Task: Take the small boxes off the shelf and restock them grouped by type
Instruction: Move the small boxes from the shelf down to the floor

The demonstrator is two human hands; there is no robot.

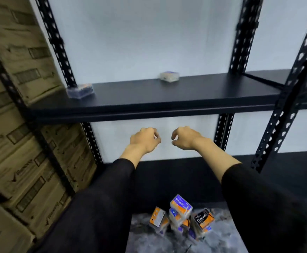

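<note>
Two small clear boxes lie on the black shelf (149,99): one with blue contents (80,90) at the far left, one pale box (169,76) at the back middle. Below the shelf's front edge my left hand (145,140) and my right hand (184,137) hover side by side, fingers loosely curled, holding nothing. On the floor by my body sits a pile of several small boxes (182,216), purple-and-orange ones marked "Smooth" (181,204) and a black-and-orange one marked "Charcoal" (203,218).
Stacked cardboard cartons (21,125) fill the rack to the left. Black perforated uprights (284,114) stand at right and at the back corners. A white wall is behind the shelving. The floor is grey marbled (222,240).
</note>
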